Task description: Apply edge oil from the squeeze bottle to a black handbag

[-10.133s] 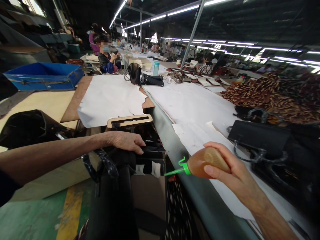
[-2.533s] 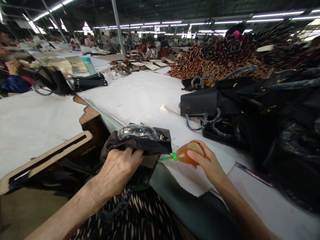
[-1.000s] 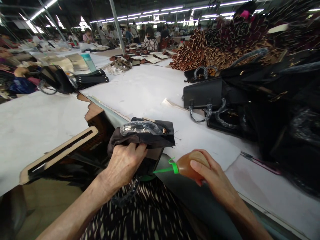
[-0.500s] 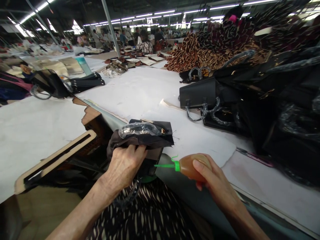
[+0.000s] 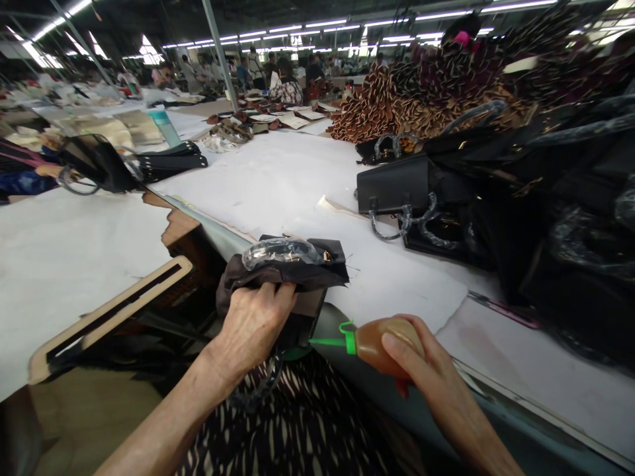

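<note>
My left hand (image 5: 258,317) is closed on a black handbag (image 5: 322,261) at the table's near edge, its fingers tucked under the dark lining. One handle (image 5: 282,252) of the bag, wrapped in clear plastic, lies across the top beside a small gold fitting. A second wrapped handle (image 5: 262,383) hangs down over my lap. My right hand (image 5: 417,354) grips a squeeze bottle (image 5: 380,344) of brown liquid, held on its side. The bottle's thin green nozzle points left, its tip at the lower edge of the bag; whether it touches cannot be made out.
Black bags (image 5: 391,185) with wrapped handles pile up at right, near pink-handled scissors (image 5: 503,311). Brown leather pieces (image 5: 372,99) are heaped behind. At left are a long beige frame-like piece (image 5: 114,317), a turquoise-topped bottle (image 5: 163,125) and a co-worker's hand (image 5: 49,170).
The squeeze bottle has moved slightly down, its nozzle tip now lower against the bag. My left hand and the bag have shifted a little to the right. A co-worker's hand shows at far left.
</note>
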The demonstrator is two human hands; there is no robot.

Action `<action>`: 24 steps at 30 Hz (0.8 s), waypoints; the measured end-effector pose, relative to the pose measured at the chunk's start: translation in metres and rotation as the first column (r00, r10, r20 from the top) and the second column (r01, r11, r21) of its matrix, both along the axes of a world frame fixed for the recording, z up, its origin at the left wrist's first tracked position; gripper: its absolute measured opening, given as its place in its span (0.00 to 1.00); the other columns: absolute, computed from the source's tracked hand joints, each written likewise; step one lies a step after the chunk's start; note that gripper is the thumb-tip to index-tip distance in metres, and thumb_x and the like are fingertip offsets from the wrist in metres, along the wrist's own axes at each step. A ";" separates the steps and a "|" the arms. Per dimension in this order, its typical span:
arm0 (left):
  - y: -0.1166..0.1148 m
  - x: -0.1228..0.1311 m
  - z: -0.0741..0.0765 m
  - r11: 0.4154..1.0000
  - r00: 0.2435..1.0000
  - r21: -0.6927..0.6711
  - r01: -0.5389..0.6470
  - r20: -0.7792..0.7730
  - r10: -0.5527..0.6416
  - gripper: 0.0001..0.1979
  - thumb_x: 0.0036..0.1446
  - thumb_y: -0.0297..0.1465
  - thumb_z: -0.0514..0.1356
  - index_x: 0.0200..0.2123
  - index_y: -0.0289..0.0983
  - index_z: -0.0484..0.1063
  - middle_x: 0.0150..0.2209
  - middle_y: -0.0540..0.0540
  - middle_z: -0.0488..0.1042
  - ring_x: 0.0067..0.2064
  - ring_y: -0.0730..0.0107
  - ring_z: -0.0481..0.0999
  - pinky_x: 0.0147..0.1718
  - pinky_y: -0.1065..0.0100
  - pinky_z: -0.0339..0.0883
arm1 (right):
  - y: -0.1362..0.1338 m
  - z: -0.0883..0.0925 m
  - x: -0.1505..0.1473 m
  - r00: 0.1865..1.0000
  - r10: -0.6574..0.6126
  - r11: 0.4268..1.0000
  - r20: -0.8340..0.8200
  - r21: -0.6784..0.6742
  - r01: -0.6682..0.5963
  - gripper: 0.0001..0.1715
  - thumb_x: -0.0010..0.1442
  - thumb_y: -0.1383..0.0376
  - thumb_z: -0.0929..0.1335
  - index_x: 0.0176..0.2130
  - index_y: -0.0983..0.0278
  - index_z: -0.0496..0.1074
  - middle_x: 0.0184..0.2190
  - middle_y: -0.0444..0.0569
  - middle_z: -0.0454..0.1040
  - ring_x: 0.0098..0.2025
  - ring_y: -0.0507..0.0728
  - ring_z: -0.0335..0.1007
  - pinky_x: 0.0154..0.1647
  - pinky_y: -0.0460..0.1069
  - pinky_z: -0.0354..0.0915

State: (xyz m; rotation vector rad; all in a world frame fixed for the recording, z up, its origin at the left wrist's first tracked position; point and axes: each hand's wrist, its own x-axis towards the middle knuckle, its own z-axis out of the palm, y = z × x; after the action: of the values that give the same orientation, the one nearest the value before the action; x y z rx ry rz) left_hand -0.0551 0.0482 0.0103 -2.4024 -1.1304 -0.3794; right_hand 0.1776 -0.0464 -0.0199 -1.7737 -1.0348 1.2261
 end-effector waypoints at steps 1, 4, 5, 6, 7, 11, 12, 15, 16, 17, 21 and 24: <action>0.000 0.001 0.000 1.000 1.000 0.000 -0.003 -0.006 0.003 0.07 0.57 0.28 0.54 0.32 0.34 0.71 0.20 0.48 0.68 0.20 0.69 0.69 0.17 0.72 0.58 | -0.001 0.001 -0.001 1.000 -0.005 1.000 0.005 -0.004 0.005 0.22 0.53 0.46 0.63 0.41 0.57 0.64 0.21 0.41 0.68 0.20 0.54 0.61 0.19 0.47 0.59; 0.002 0.001 0.002 1.000 1.000 -0.002 -0.012 -0.022 0.012 0.06 0.56 0.28 0.55 0.33 0.34 0.72 0.19 0.48 0.68 0.18 0.67 0.70 0.16 0.71 0.57 | -0.004 0.007 -0.003 1.000 -0.016 1.000 -0.006 -0.014 0.016 0.22 0.54 0.45 0.63 0.40 0.57 0.64 0.21 0.41 0.68 0.20 0.55 0.60 0.19 0.47 0.58; 0.002 0.002 0.003 1.000 0.999 -0.012 -0.017 -0.030 0.017 0.06 0.56 0.27 0.55 0.34 0.34 0.72 0.19 0.48 0.68 0.18 0.66 0.70 0.16 0.70 0.58 | -0.004 0.008 -0.003 1.000 -0.014 1.000 -0.016 -0.014 0.013 0.21 0.54 0.46 0.63 0.39 0.57 0.64 0.21 0.41 0.68 0.19 0.54 0.60 0.19 0.47 0.58; 0.003 0.002 0.004 0.999 0.999 -0.027 -0.021 -0.039 0.020 0.06 0.56 0.27 0.55 0.34 0.34 0.72 0.19 0.48 0.68 0.18 0.65 0.70 0.15 0.70 0.58 | -0.004 0.010 -0.004 1.000 -0.008 1.000 -0.030 -0.013 0.008 0.21 0.54 0.46 0.62 0.38 0.58 0.64 0.21 0.42 0.68 0.19 0.54 0.60 0.19 0.47 0.58; 0.004 0.002 0.005 0.999 0.998 -0.049 -0.025 -0.052 0.022 0.06 0.56 0.27 0.55 0.34 0.34 0.72 0.20 0.48 0.68 0.18 0.65 0.70 0.16 0.70 0.58 | -0.004 0.010 -0.004 0.999 -0.001 1.000 -0.045 -0.010 0.000 0.20 0.55 0.46 0.62 0.38 0.58 0.65 0.21 0.42 0.69 0.20 0.54 0.60 0.19 0.47 0.57; 0.011 0.006 0.012 0.987 0.993 -0.147 -0.067 -0.103 0.052 0.07 0.56 0.26 0.54 0.36 0.33 0.71 0.22 0.46 0.70 0.21 0.63 0.72 0.18 0.70 0.61 | -0.003 0.007 -0.004 0.993 0.012 1.000 -0.119 -0.006 -0.013 0.21 0.57 0.46 0.61 0.36 0.60 0.66 0.20 0.46 0.70 0.22 0.56 0.63 0.17 0.46 0.56; 0.014 0.008 0.015 0.982 0.992 -0.171 -0.078 -0.109 0.060 0.07 0.56 0.26 0.53 0.37 0.33 0.70 0.23 0.45 0.71 0.22 0.63 0.73 0.19 0.69 0.61 | -0.003 0.006 -0.004 0.990 0.014 1.000 -0.140 -0.008 -0.015 0.22 0.56 0.46 0.62 0.37 0.61 0.67 0.20 0.46 0.70 0.22 0.56 0.63 0.16 0.46 0.56; 0.022 0.010 0.022 0.969 0.992 -0.230 -0.085 -0.112 0.061 0.07 0.58 0.27 0.52 0.37 0.34 0.69 0.25 0.44 0.72 0.24 0.60 0.74 0.21 0.67 0.63 | -0.005 0.001 -0.006 0.973 0.027 0.999 -0.228 -0.024 -0.033 0.25 0.56 0.45 0.61 0.39 0.61 0.69 0.25 0.49 0.72 0.24 0.56 0.64 0.16 0.45 0.54; 0.024 0.011 0.025 0.967 0.992 -0.241 -0.080 -0.110 0.054 0.07 0.58 0.28 0.52 0.36 0.34 0.69 0.25 0.43 0.72 0.25 0.59 0.74 0.21 0.66 0.64 | -0.006 0.000 -0.008 0.963 0.031 0.999 -0.267 -0.034 -0.041 0.26 0.56 0.44 0.61 0.39 0.62 0.69 0.27 0.49 0.72 0.24 0.56 0.64 0.16 0.44 0.53; 0.027 0.011 0.027 0.966 0.993 -0.248 -0.076 -0.107 0.050 0.07 0.58 0.28 0.52 0.37 0.34 0.69 0.26 0.43 0.72 0.26 0.58 0.74 0.22 0.66 0.64 | -0.008 -0.001 -0.010 0.951 0.035 0.998 -0.308 -0.047 -0.052 0.26 0.57 0.44 0.61 0.39 0.62 0.70 0.29 0.50 0.72 0.25 0.55 0.65 0.16 0.44 0.52; 0.039 0.012 0.035 0.964 0.993 -0.250 -0.094 -0.091 0.074 0.08 0.59 0.29 0.52 0.38 0.34 0.68 0.28 0.42 0.73 0.28 0.57 0.75 0.24 0.64 0.65 | -0.014 -0.005 -0.020 0.858 0.029 0.991 -0.513 -0.096 -0.090 0.28 0.56 0.44 0.63 0.39 0.63 0.72 0.25 0.49 0.71 0.22 0.51 0.62 0.14 0.41 0.48; 0.050 0.013 0.039 0.956 0.995 -0.282 -0.085 -0.068 0.068 0.08 0.59 0.29 0.51 0.37 0.35 0.68 0.30 0.42 0.74 0.30 0.56 0.76 0.26 0.63 0.66 | -0.013 -0.003 -0.025 0.698 -0.054 0.978 -0.714 -0.178 -0.106 0.30 0.58 0.43 0.61 0.39 0.65 0.73 0.19 0.48 0.69 0.17 0.47 0.59 0.13 0.38 0.49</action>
State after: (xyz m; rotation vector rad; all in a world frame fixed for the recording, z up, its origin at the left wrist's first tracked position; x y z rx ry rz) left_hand -0.0423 0.0985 0.0495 -2.5844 -1.3245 -0.1268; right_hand 0.1530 -0.0597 -0.0234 -1.2035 -0.4706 1.8884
